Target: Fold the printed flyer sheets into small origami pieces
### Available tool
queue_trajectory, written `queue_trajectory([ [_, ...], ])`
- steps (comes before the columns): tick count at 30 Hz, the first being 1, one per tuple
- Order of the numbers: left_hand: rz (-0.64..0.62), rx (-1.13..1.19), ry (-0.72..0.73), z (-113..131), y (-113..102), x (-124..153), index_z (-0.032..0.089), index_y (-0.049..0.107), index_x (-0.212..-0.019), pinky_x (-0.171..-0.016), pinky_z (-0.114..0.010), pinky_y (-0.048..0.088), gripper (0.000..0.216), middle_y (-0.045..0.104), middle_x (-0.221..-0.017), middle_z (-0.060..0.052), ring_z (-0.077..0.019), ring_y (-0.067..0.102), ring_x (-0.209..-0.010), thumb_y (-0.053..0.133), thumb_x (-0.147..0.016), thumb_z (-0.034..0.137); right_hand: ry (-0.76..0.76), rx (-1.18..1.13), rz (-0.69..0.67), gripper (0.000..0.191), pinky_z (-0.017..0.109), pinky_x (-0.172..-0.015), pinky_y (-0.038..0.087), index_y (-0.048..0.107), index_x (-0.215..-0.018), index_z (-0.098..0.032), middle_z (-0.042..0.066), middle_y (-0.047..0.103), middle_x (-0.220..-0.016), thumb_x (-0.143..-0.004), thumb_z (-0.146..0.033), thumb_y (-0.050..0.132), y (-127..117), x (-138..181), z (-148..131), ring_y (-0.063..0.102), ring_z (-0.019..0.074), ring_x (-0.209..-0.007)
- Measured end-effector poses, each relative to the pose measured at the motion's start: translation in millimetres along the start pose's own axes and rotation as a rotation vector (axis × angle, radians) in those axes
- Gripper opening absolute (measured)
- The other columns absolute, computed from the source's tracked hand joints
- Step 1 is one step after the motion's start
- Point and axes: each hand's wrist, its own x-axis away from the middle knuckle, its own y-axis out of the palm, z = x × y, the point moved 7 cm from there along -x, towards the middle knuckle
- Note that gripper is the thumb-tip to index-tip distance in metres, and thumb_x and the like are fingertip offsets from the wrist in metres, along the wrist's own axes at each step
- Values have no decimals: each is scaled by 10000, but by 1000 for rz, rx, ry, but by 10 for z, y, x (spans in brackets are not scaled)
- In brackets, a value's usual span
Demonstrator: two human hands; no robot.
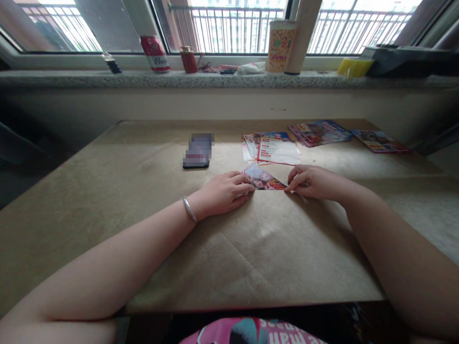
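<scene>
A folded, triangular sheet of printed paper [267, 180] lies on the table, its long straight edge toward me and its point away. Over its left corner rests my left hand [227, 192], fingers stretched out and pressing down, a silver bangle on the wrist. My right hand [308, 181] is closed, thumb and fingertips pinching the right corner. Just beyond the triangle is a loose pile of printed cards [278, 150], the top one white with red print. The underside of the folded sheet is hidden.
A phone [199, 150] lies beyond my left hand. Farther right are a stack of colourful cards [321, 132] and another small stack [380, 141]. The windowsill [215, 81] holds a red can [155, 54], a red bottle [188, 60], a patterned cup [280, 48] and a yellow item [355, 67].
</scene>
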Motion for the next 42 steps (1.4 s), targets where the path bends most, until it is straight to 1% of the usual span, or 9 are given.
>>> queue_trajectory([
  [14, -8, -15, 1, -3, 0, 4, 189, 623, -1189, -976, -422, 484, 296, 616, -1175, -118, -242, 545, -1141, 465, -951, 264, 84, 68, 21, 292, 276, -744, 536, 745, -681, -270, -31, 731, -862, -690, -59, 542, -68, 30, 76, 671, 138, -747],
  [18, -19, -15, 5, -5, 2, 4, 187, 620, -1200, -978, -413, 477, 305, 616, -1184, -121, -239, 543, -1150, 451, -960, 270, 265, 120, 192, 265, 303, -699, 523, 735, -714, -240, -5, 725, -765, -734, -78, 526, -121, 28, 142, 658, 161, -703],
  [19, -26, -19, 3, -8, 7, 5, 189, 619, -1203, -993, -422, 465, 306, 615, -1194, -120, -239, 543, -1153, 456, -960, 277, 286, 122, 263, 258, 308, -693, 522, 745, -767, -234, 9, 732, -812, -765, -100, 525, -145, 26, 118, 659, 164, -710],
  [22, -44, -49, -20, -27, 23, 12, 215, 593, -1246, -1091, -499, 356, 328, 600, -1258, -101, -245, 534, -1185, 484, -951, 311, 163, 117, 342, 270, 327, -779, 526, 753, -909, -220, 35, 738, -888, -824, -127, 515, -114, -37, -117, 662, 184, -821],
  [24, -58, -60, -28, -34, 40, 15, 243, 540, -1311, -1147, -545, 246, 375, 572, -1324, -82, -250, 500, -1245, 495, -948, 323, 3, 145, 276, 284, 349, -862, 511, 746, -976, -225, 39, 736, -992, -857, -139, 503, -7, -96, -342, 651, 196, -920],
  [26, -70, -55, -30, -33, 58, 14, 261, 487, -1364, -1171, -544, 189, 419, 537, -1379, -70, -246, 458, -1301, 489, -951, 329, -56, 178, 240, 287, 353, -894, 503, 736, -1042, -235, 35, 729, -1055, -885, -169, 505, 78, -131, -489, 640, 199, -971],
  [28, -77, -49, -38, -35, 72, 8, 269, 476, -1375, -1177, -524, 185, 425, 524, -1397, -67, -239, 447, -1314, 479, -956, 341, -76, 204, 201, 299, 359, -912, 499, 721, -1100, -250, 25, 721, -1103, -907, -197, 498, 158, -161, -579, 631, 204, -999],
  [31, -79, -44, -46, -27, 78, -6, 275, 497, -1356, -1176, -507, 192, 400, 549, -1369, -57, -230, 468, -1294, 464, -963, 345, -76, 261, 188, 275, 375, -910, 495, 742, -1040, -242, 27, 721, -1100, -912, -215, 501, 222, -197, -641, 630, 217, -989],
  [42, -57, -58, -59, -14, 19, -29, 281, 580, -1269, -1173, -538, 169, 327, 612, -1276, -32, -232, 521, -1241, 483, -958, 316, -72, 314, 180, 246, 363, -864, 499, 758, -954, -222, 47, 727, -1030, -895, -211, 520, 228, -220, -680, 640, 213, -941],
])
